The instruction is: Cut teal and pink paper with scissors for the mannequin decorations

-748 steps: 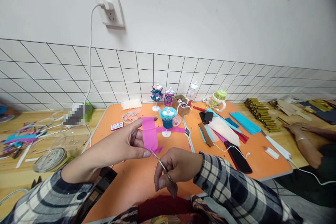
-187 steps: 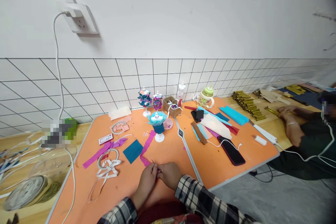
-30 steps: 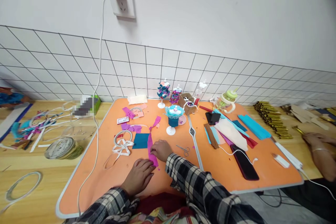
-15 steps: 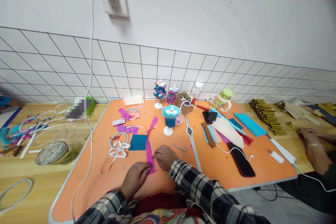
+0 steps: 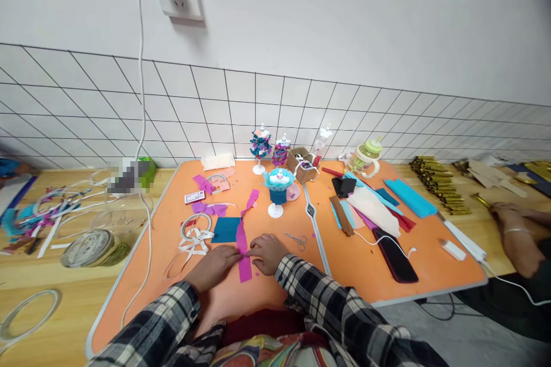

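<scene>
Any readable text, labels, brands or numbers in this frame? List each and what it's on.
No text here can be read.
Red-and-white card on the orange table: has print, too small to read.
Box by the wall: blurred out.
Jar lid: nothing readable.
Magenta paper strip: plain, no print.

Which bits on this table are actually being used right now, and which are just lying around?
In use: magenta paper strip, touched by left hand and right hand.
Lying about: scissors, teal square, black phone, white ribbon, green cup.
</scene>
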A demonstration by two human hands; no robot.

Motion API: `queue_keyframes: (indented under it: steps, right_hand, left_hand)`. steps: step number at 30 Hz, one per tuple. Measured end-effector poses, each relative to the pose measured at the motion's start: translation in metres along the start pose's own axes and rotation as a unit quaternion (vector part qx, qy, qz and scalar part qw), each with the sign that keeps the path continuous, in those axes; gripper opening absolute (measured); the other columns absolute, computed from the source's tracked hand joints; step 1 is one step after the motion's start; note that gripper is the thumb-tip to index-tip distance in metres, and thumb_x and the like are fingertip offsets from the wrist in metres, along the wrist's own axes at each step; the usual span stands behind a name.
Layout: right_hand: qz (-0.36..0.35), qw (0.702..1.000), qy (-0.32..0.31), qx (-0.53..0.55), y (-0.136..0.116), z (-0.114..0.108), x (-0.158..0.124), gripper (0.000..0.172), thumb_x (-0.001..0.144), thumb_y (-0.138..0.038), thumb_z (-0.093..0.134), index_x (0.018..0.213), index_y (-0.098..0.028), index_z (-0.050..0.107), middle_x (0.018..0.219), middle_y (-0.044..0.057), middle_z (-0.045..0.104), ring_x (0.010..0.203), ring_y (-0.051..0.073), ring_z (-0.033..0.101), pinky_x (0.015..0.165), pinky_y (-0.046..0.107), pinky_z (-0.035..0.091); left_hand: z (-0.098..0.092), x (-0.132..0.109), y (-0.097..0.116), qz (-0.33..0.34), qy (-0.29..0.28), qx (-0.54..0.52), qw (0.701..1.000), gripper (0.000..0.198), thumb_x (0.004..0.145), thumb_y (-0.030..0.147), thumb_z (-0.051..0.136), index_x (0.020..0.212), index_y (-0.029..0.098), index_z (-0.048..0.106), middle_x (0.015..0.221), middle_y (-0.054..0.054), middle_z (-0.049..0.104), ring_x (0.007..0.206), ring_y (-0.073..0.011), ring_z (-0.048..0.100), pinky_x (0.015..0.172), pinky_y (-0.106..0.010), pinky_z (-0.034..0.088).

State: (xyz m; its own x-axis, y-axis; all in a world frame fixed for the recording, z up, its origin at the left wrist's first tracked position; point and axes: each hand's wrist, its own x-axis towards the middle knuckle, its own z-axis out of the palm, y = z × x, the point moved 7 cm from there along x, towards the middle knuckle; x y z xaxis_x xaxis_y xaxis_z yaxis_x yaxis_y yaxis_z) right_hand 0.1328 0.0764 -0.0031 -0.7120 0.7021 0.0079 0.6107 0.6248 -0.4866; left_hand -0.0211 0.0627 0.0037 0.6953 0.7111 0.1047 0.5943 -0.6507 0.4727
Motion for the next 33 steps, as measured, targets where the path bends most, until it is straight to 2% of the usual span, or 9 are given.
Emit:
queue_keyframes:
  steps: [3,6,13,18,20,25,28,31,33]
  right_hand:
    - [0.020,1.000,0.005,0.005,0.003,0.000,0.004,0.033,0.085,-0.021,0.068,0.116,-0.029,0.074,0.118,0.004,0.069,0.109,0.025,0.057,0.095,0.042,0.042]
    - [0.046,0.999,0.019,0.010,0.007,-0.004,0.004,0.037,0.084,-0.018,0.068,0.120,-0.027,0.073,0.116,0.005,0.069,0.108,0.024,0.058,0.095,0.039,0.044]
    - [0.091,0.995,0.034,0.002,0.012,-0.003,-0.005,0.026,0.095,-0.030,0.065,0.120,-0.024,0.069,0.136,0.007,0.060,0.122,0.026,0.055,0.103,0.046,0.046]
    - [0.140,0.990,0.010,-0.018,0.017,0.006,-0.006,0.034,0.099,-0.037,0.062,0.127,-0.017,0.062,0.132,0.011,0.061,0.116,0.026,0.062,0.098,0.049,0.053]
    - [0.167,0.986,-0.001,-0.027,0.019,0.007,-0.009,0.033,0.100,-0.037,0.062,0.127,-0.018,0.062,0.132,0.011,0.061,0.114,0.026,0.063,0.097,0.048,0.054]
    - [0.239,0.970,-0.033,-0.037,0.024,0.006,-0.022,0.033,0.100,-0.037,0.061,0.126,-0.018,0.062,0.130,0.011,0.062,0.113,0.025,0.063,0.096,0.047,0.055]
    - [0.265,0.962,-0.054,-0.032,0.023,0.005,-0.032,0.033,0.100,-0.037,0.062,0.127,-0.017,0.062,0.129,0.011,0.062,0.111,0.025,0.064,0.095,0.047,0.055]
    - [0.282,0.957,-0.073,-0.024,0.021,0.004,-0.041,0.033,0.100,-0.037,0.062,0.126,-0.017,0.062,0.128,0.011,0.062,0.109,0.024,0.064,0.093,0.046,0.056]
    - [0.285,0.955,-0.081,-0.020,0.019,0.003,-0.046,0.033,0.100,-0.037,0.062,0.126,-0.017,0.062,0.128,0.011,0.063,0.109,0.024,0.064,0.093,0.045,0.056]
  left_hand:
    - [0.009,0.007,-0.007,-0.006,-0.005,0.006,1.000,0.017,0.098,0.020,0.062,0.112,0.018,0.072,0.111,-0.008,0.074,0.104,-0.0245,0.070,0.094,-0.047,0.057]
    - [0.015,0.011,-0.009,-0.032,0.013,0.002,0.999,0.022,0.098,0.031,0.065,0.115,0.017,0.068,0.119,-0.008,0.071,0.104,-0.0241,0.069,0.090,-0.047,0.058]
    - [0.021,0.010,-0.004,-0.094,0.038,-0.065,0.993,0.021,0.100,0.031,0.063,0.115,0.018,0.068,0.112,-0.007,0.072,0.092,-0.0203,0.071,0.081,-0.040,0.062]
    - [0.023,0.008,-0.002,-0.123,0.053,-0.072,0.988,0.021,0.099,0.029,0.063,0.116,0.017,0.068,0.112,-0.007,0.073,0.092,-0.0205,0.072,0.081,-0.040,0.061]
    - [0.021,0.008,0.001,-0.129,0.064,-0.054,0.988,0.022,0.097,0.018,0.060,0.117,0.018,0.069,0.112,-0.008,0.073,0.098,-0.0225,0.071,0.087,-0.043,0.059]
    - [0.009,0.013,0.013,-0.114,0.073,0.024,0.990,0.054,0.078,0.002,0.055,0.121,0.028,0.074,0.132,-0.011,0.068,0.120,-0.0339,0.060,0.097,-0.053,0.048]
    - [0.000,0.017,0.016,-0.104,0.077,0.071,0.989,0.052,0.081,0.005,0.054,0.121,0.031,0.075,0.135,-0.013,0.067,0.121,-0.0395,0.056,0.097,-0.060,0.042]
    - [-0.006,0.017,0.018,-0.103,0.093,0.106,0.985,0.055,0.085,0.007,0.051,0.134,0.025,0.066,0.141,-0.020,0.062,0.123,-0.0440,0.054,0.098,-0.067,0.038]
    - [-0.004,0.018,0.023,-0.073,0.085,0.111,0.987,0.055,0.087,0.008,0.049,0.138,0.024,0.063,0.141,-0.020,0.062,0.124,-0.0412,0.055,0.101,-0.064,0.039]
